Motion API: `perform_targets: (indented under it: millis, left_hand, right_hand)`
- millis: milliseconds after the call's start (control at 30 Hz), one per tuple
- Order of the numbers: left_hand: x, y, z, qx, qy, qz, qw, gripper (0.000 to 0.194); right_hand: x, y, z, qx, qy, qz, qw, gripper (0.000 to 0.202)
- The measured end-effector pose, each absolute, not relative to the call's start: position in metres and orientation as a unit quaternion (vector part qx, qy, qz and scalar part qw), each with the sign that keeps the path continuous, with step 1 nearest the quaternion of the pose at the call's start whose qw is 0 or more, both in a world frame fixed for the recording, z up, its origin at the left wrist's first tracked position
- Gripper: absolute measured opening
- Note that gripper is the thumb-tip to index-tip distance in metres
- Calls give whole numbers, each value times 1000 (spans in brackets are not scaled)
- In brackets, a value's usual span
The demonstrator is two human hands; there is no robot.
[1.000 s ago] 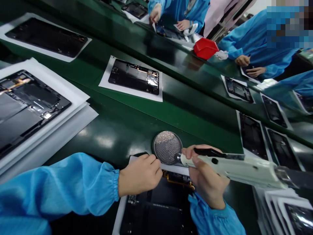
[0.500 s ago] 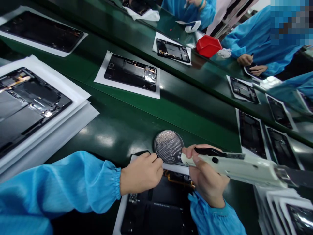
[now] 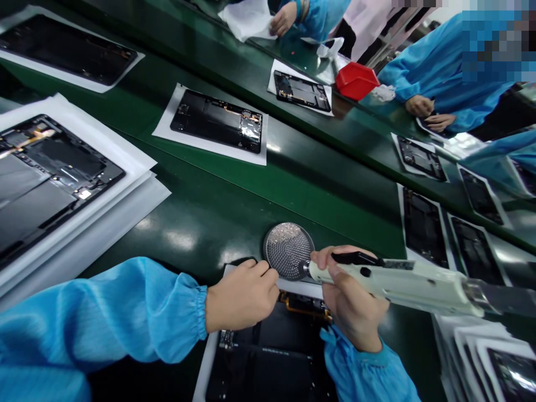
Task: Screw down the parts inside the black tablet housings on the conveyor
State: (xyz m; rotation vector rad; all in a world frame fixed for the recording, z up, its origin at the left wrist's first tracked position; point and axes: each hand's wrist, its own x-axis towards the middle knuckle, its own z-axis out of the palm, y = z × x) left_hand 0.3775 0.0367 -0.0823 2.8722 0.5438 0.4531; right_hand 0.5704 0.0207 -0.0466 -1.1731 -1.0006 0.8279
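Observation:
My right hand (image 3: pixel 354 296) is wrapped round a pale green electric screwdriver (image 3: pixel 402 287), held nearly level with its tip over the edge of a round metal dish (image 3: pixel 288 251). Small screws lie in the dish's upper part. Beside the dish's left edge, my left hand (image 3: pixel 245 296) is closed with its fingers curled down; whatever it may hold is hidden. Below both hands lies an opened black tablet (image 3: pixel 263 368) on white sheeting, partly covered by my hands and sleeves.
A stack of white sheets (image 3: pixel 138 206) with an opened tablet (image 3: pixel 62 167) stands at left. Another tablet (image 3: pixel 218 120) lies on the green belt ahead. More tablets and another stack (image 3: pixel 464 346) are at right. Across the line are co-workers' hands and a red bin (image 3: pixel 355 81).
The tablets on the near belt have shifted slightly left. Across the line, a co-worker's hand now holds a white sheet. My hands and the screwdriver have barely moved.

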Motion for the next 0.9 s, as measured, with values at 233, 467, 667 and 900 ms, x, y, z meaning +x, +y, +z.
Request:
perform_targets:
  millis: [233, 467, 667, 900]
  left_hand:
    - [382, 42, -84, 967, 164, 155, 117, 4]
    - [391, 42, -95, 967, 146, 163, 133, 6]
    - [394, 42, -98, 966, 156, 170, 114, 12]
    - [392, 39, -101, 968, 124, 206, 70, 16]
  right_hand:
    - [571, 8, -23, -467, -459, 350, 670, 27]
    - [565, -23, -15, -458, -491, 372, 641, 27]
    - [559, -26, -27, -456, -482, 381, 644, 25]
    - [556, -22, -28, -462, -485, 375, 641, 23]
